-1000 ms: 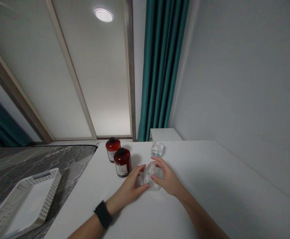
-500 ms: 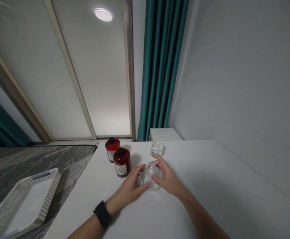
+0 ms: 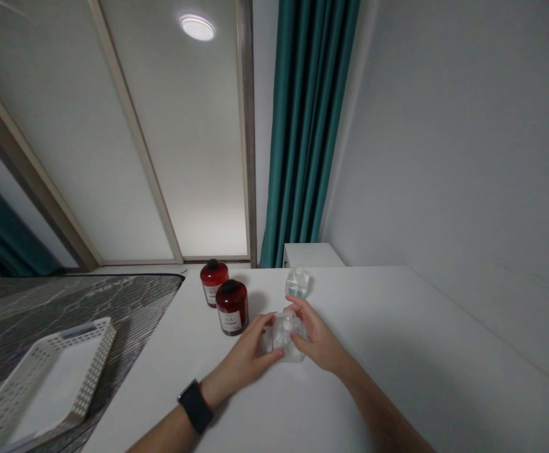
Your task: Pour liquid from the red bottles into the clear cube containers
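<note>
A clear glass bottle (image 3: 285,338) stands on the white table (image 3: 397,352) between both my hands. My left hand (image 3: 248,356), with a black watch (image 3: 195,406) on its wrist, grips the bottle's left side. My right hand (image 3: 318,337) pinches the clear cap at the bottle's top with thumb and fingers. A second clear bottle (image 3: 297,282) stands just beyond them. Two dark red jars with black lids sit to the left, the near jar (image 3: 231,307) and the far jar (image 3: 214,282).
A white perforated basket (image 3: 43,387) lies on a dark marbled surface (image 3: 66,308) at the left. A teal curtain (image 3: 307,126) hangs behind the table, next to a small white cabinet (image 3: 310,255). A white wall runs along the right.
My hands stay on the clear bottle; the right hand's fingers have shifted slightly on the cap. Nothing else has moved.
</note>
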Motion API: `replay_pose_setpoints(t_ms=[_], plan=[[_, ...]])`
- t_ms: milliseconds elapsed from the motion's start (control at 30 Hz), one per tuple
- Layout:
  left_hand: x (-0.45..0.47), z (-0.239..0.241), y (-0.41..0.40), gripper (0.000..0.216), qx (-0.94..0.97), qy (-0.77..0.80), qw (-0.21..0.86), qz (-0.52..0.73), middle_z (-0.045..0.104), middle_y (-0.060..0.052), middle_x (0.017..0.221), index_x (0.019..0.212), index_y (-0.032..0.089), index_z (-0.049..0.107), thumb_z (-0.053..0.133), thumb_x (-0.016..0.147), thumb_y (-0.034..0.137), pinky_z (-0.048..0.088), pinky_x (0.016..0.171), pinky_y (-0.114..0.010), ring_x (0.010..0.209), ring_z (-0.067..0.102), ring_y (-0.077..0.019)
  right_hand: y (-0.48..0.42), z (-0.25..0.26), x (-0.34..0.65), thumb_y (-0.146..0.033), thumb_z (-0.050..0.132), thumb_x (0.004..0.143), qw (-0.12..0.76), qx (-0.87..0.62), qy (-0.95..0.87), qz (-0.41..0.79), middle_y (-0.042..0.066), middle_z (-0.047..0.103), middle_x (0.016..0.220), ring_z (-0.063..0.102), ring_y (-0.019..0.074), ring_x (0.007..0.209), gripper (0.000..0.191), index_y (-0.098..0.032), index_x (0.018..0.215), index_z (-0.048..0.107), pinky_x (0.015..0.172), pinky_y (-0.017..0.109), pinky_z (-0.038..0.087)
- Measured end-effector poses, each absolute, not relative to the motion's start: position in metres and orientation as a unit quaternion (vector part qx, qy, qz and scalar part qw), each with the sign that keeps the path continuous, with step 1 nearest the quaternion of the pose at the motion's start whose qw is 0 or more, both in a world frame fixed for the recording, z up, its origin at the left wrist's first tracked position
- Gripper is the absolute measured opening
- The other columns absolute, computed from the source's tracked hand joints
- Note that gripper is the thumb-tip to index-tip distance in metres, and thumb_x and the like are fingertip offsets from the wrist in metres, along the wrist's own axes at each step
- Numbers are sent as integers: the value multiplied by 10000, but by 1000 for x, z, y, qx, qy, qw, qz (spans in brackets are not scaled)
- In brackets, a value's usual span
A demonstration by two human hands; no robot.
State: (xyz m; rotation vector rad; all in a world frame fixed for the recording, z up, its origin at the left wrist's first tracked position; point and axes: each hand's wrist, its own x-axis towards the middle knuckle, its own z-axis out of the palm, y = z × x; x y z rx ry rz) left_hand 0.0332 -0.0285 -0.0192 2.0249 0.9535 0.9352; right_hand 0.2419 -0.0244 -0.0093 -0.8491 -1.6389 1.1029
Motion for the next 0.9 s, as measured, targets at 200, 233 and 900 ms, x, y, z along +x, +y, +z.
replay_pose_setpoints(t_ms=[200,233,900], plan=[[32,-21,-28,636,783,371,347,359,544,-133,1380,1411,223,441,714,839,268,448,1061,-470,1227,549,-289,-24,-6,242,-256,640,831,489,-343,-657,460,37,561,1053,565,212,1046,566,-253,1366,455,1025,399,410],[31,-21,-28,633,783,371,347,358,542,-133,1382,1412,224,440,712,843,273,447,1062,-469,1228,549,-288,-25,-4,241,-263,638,835,494,-338,-653,465,39,557,1057,564,212,1049,563,-253,1365,449,1019,395,412],[33,-18,-29,616,781,365,351,364,535,-139,1403,1410,222,442,697,851,264,445,1063,-493,1238,547,-297,-23,-11,240,-317,659,883,482,-334,-631,508,50,591,1103,584,197,1047,652,-269,1465,369,970,366,447]])
